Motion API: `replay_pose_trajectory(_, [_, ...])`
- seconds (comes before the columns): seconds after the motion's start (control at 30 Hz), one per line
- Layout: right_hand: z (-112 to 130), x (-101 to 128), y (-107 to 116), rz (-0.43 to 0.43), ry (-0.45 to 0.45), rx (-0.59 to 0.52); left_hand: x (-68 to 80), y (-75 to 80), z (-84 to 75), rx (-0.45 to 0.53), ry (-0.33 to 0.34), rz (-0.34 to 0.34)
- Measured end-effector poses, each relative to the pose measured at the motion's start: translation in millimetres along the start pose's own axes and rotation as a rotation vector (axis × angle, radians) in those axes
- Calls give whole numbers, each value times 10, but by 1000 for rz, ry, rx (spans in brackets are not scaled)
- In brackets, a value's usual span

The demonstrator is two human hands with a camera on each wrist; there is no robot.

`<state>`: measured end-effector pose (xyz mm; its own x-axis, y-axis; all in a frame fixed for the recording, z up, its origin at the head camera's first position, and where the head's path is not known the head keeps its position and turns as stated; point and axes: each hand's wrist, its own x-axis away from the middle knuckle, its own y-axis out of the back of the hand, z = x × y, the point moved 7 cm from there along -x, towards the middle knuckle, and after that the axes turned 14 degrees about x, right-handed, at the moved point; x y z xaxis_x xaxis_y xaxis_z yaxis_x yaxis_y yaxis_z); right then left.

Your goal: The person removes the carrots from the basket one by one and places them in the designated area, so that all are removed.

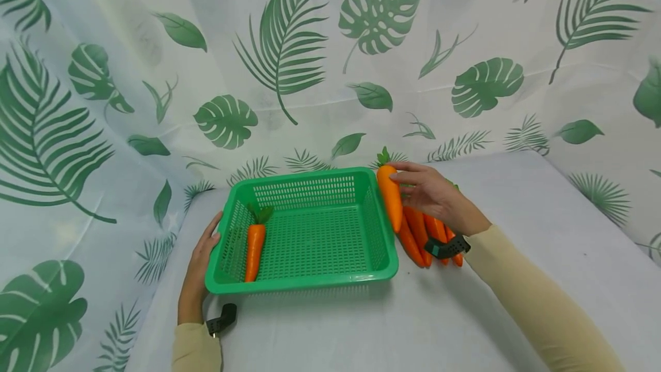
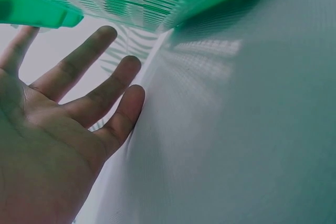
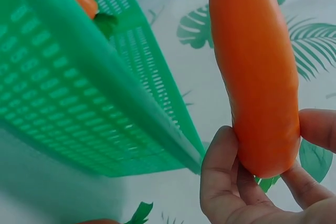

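Note:
My right hand (image 1: pixel 434 193) pinches an orange carrot (image 1: pixel 390 200) near its thick leafy end, beside the right rim of a green plastic basket (image 1: pixel 304 286). In the right wrist view the thumb and fingers close around that end of the held carrot (image 3: pixel 257 77), and its tapered part extends away from the palm. One carrot (image 1: pixel 255 251) with green leaves lies inside the basket at its left. My left hand (image 1: pixel 198 266) is at the basket's left side, touching the rim. The left wrist view shows its fingers (image 2: pixel 113 92) mostly straight and spread.
Several more carrots (image 1: pixel 409 244) lie side by side on the white tabletop (image 1: pixel 330 332), right of the basket and partly hidden under my right hand and wrist. A white sheet with green leaf prints (image 1: pixel 310 131) hangs behind and to the left.

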<state>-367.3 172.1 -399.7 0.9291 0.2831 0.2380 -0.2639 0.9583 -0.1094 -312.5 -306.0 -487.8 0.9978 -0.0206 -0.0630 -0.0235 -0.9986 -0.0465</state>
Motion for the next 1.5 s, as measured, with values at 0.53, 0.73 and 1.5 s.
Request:
replay_pose_trajectory(0.53, [-77,62,135,-25,16,28,38,-12,12,6,13,0])
replay_pose_trajectory(0.73, [-110,85,178,-28,11,-5,37,-11,-6,1,3,5])
replay_pose_trajectory(1.5, [-225,184,403,-35,-25,51,17,-10,-12,-2,-5,5])
